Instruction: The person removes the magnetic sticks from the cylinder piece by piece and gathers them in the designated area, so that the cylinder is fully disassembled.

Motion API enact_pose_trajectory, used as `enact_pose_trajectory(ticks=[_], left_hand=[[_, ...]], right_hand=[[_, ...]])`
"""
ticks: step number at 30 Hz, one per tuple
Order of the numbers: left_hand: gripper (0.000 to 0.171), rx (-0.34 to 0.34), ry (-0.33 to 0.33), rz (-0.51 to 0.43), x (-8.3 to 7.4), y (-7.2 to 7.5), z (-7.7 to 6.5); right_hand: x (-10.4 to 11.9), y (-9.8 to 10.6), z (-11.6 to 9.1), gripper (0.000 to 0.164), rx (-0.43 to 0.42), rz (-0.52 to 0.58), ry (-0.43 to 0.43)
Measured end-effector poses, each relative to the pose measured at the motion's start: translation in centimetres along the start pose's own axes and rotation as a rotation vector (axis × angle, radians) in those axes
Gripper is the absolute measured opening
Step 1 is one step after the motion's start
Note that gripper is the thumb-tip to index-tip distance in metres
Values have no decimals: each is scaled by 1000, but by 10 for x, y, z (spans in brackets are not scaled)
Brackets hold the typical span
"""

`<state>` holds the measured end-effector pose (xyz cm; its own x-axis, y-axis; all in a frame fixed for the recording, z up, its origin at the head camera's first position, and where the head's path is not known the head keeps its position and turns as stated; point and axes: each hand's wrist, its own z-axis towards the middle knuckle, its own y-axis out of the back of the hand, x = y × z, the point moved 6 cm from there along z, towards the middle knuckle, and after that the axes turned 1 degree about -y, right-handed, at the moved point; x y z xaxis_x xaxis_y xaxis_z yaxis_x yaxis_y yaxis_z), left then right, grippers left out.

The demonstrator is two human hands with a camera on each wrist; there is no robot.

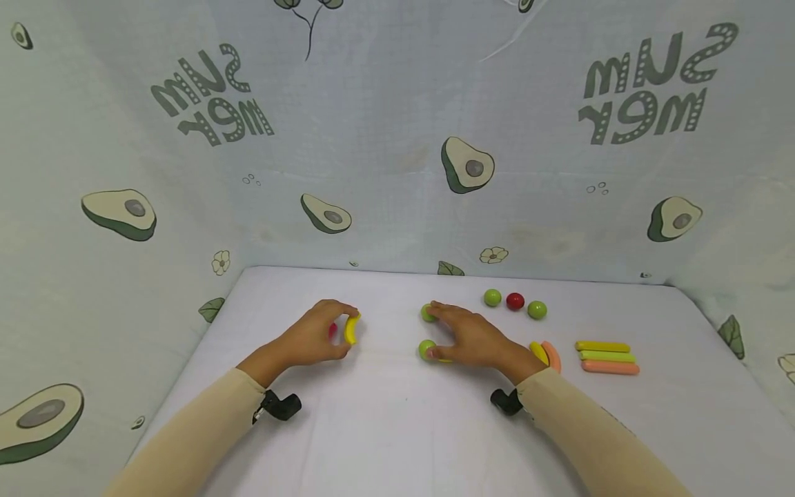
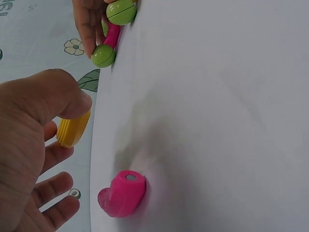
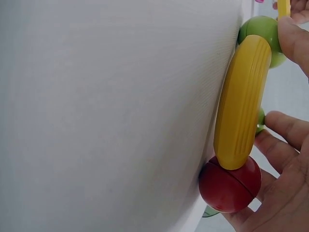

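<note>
My left hand (image 1: 313,335) pinches a yellow curved stick (image 2: 73,129) between thumb and fingers, above the table. Below it a pink curved stick (image 2: 123,194) lies loose, with a round socket in its end. My right hand (image 1: 468,337) grips a joined toy frame at its corners, its thumb on a green ball (image 3: 263,38) and a finger at another green ball (image 1: 428,313). A yellow curved stick (image 3: 243,101) links the thumb's ball to a red ball (image 3: 230,184). Between two green balls a pink curved piece (image 2: 112,36) shows in the left wrist view.
At the back right lie a green ball (image 1: 493,297), a red ball (image 1: 515,301) and another green ball (image 1: 537,310). Beside my right forearm are yellow (image 1: 538,353) and salmon curved sticks (image 1: 551,356). Three straight sticks (image 1: 607,357) lie farther right. A printed curtain (image 1: 397,228) hangs behind.
</note>
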<state>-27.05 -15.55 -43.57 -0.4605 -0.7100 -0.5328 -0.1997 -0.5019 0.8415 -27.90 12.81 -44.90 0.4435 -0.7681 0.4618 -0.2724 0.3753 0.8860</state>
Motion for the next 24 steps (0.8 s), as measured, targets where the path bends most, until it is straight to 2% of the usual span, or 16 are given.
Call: enact_pose_trajectory(ticks=[9, 24], left_hand=[[58, -1, 10, 11, 8, 9, -10], [56, -9, 62, 9, 26, 18, -26]], right_hand=[[-1, -2, 0, 87, -3, 1, -10], [-1, -1, 0, 87, -1, -11, -10]])
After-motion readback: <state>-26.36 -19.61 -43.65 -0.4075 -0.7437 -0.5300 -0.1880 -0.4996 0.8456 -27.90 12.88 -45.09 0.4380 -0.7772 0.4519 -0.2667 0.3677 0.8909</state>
